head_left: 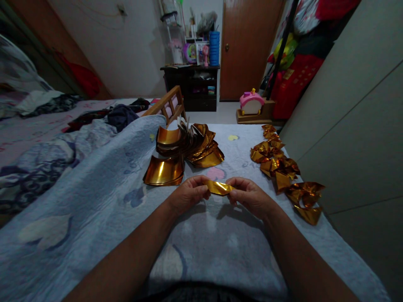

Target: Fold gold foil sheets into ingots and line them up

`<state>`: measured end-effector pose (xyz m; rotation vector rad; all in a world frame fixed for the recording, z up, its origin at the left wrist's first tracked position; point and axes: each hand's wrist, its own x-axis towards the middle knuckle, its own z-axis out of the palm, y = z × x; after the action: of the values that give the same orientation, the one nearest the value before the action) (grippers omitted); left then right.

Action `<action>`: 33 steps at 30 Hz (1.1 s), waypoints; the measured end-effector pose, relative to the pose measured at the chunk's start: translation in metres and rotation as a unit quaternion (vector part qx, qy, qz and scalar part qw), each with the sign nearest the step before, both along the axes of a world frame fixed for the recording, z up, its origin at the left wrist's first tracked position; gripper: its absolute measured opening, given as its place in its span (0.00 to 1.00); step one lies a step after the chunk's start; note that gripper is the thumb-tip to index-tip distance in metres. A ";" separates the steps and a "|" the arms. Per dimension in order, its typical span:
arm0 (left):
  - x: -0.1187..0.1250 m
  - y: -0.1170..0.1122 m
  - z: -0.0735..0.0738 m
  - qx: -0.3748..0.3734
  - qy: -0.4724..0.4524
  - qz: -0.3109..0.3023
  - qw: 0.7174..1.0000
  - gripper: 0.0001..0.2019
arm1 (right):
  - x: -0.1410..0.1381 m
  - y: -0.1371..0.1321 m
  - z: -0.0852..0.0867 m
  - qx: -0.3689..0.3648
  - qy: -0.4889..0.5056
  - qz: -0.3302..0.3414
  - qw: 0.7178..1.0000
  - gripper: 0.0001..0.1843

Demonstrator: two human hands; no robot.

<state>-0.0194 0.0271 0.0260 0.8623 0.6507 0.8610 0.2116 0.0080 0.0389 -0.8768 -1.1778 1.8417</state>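
Note:
A narrow folded piece of shiny gold foil paper (219,188) stretches between my two hands, just above the blue cloth. My left hand (190,193) pinches its left end between thumb and fingers. At its right end, my right hand (247,193) grips it the same way. Beyond my left hand lie stacks of curved gold foil sheets (164,170), fanned out in overlapping bunches. Off to the right, folded gold foil pieces (277,163) form a loose row along the cloth's edge.
The light blue patterned cloth (217,243) covers the surface before me. A wooden rail (166,102) rises behind the sheets, with rumpled bedding (63,147) at left. A pale cabinet (355,138) borders the right side. Farther back stand a dark shelf (190,90) and a pink toy (251,102).

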 end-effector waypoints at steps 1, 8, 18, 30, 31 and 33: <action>0.000 0.000 0.000 0.003 -0.003 -0.001 1.000 0.18 | 0.001 0.000 -0.001 0.003 0.006 0.004 1.000 0.20; -0.001 0.000 -0.001 0.003 -0.001 -0.007 1.000 0.17 | 0.002 0.002 -0.007 0.015 0.010 0.004 1.000 0.17; 0.001 0.000 -0.001 0.008 -0.013 -0.012 1.000 0.17 | 0.001 0.001 -0.004 0.025 0.018 0.008 1.000 0.17; -0.001 0.000 -0.002 0.022 0.047 -0.014 0.999 0.19 | 0.001 0.000 -0.003 0.025 0.025 -0.002 0.999 0.18; -0.001 0.001 -0.001 0.025 0.052 -0.011 0.998 0.19 | 0.001 0.000 -0.004 0.025 0.024 -0.007 0.999 0.18; 0.000 0.001 0.000 0.034 0.057 -0.008 0.998 0.19 | 0.001 0.000 -0.005 0.026 0.023 -0.016 0.999 0.18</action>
<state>-0.0199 0.0282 0.0258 0.9811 0.7163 0.8280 0.2122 0.0084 0.0344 -0.8148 -1.1719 1.7887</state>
